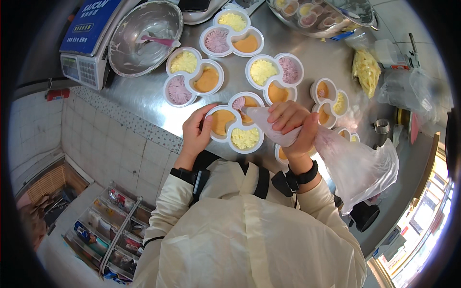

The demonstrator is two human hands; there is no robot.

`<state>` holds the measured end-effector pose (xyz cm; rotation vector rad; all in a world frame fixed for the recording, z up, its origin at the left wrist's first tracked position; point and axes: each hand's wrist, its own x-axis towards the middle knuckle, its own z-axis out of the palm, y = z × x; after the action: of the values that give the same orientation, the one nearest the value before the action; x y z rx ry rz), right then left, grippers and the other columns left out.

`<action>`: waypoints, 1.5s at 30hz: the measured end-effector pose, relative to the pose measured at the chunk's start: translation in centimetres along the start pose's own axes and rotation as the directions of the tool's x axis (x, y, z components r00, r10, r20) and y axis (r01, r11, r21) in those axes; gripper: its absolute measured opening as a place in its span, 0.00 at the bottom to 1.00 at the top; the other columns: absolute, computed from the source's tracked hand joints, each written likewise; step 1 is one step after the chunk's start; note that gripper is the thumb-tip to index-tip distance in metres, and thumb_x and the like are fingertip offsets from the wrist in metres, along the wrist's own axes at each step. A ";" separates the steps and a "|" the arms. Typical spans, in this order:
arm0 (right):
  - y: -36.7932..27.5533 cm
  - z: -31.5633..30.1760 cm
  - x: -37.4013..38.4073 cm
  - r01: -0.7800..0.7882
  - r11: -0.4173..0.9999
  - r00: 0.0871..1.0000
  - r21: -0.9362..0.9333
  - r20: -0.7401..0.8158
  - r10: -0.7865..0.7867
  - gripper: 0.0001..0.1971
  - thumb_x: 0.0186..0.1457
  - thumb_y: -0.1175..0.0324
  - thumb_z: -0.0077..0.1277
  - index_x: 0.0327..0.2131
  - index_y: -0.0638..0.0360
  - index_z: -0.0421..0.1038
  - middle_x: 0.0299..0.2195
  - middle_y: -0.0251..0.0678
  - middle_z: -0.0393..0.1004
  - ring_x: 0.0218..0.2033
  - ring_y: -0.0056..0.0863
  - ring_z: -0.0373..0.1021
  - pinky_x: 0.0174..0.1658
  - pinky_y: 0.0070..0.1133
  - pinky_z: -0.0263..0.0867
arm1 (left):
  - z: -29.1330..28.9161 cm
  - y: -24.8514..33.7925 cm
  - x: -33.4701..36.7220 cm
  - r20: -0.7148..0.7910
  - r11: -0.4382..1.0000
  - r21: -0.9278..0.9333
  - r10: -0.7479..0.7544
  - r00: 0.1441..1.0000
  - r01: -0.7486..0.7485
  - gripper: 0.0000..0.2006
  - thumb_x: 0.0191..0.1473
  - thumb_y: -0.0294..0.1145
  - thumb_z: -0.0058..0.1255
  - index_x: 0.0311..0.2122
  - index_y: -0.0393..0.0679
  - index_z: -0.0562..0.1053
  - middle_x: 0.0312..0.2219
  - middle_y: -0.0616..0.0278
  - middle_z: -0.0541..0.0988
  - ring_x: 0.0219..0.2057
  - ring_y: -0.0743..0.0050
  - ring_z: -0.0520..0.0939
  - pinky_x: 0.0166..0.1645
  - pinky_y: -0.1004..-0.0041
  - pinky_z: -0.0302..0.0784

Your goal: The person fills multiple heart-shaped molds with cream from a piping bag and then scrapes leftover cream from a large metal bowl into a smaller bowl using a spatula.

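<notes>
My right hand (294,126) squeezes a clear plastic piping bag (345,161) of pale purple cream. The bag's tip sits over the top cup of a white three-cup tray (229,140), where a small swirl of purple cream (238,102) lies. My left hand (197,132) holds that tray by its left rim. The tray's other cups hold orange cream (221,121) and yellow cream (245,138). Both hands rest at the near edge of a steel counter (144,98).
Three filled three-cup trays (194,76) (232,34) (274,77) lie beyond, more trays (329,102) to the right. A steel mixing bowl (145,38) with a pink spatula sits beside a blue scale (89,41). Plastic bags (367,72) crowd the right; another bowl of cups (321,17) stands at the back.
</notes>
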<state>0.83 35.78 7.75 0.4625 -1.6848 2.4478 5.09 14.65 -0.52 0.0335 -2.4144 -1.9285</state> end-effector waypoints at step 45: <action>-0.9 -0.4 -0.2 0.116 0.990 0.991 -0.081 0.073 -0.110 0.30 0.60 0.52 0.24 0.11 0.60 0.61 0.12 0.38 0.65 0.19 0.33 0.66 0.33 0.30 0.65 | -0.2 -0.3 0.1 0.001 0.999 0.043 0.028 1.000 -0.028 0.13 0.55 0.33 0.43 0.42 0.38 0.71 0.33 0.56 0.77 0.32 0.74 0.77 0.38 0.78 0.70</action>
<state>1.26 36.47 8.40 0.6196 -1.7296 2.2961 5.04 14.40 -0.74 0.0008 -2.4432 -1.8647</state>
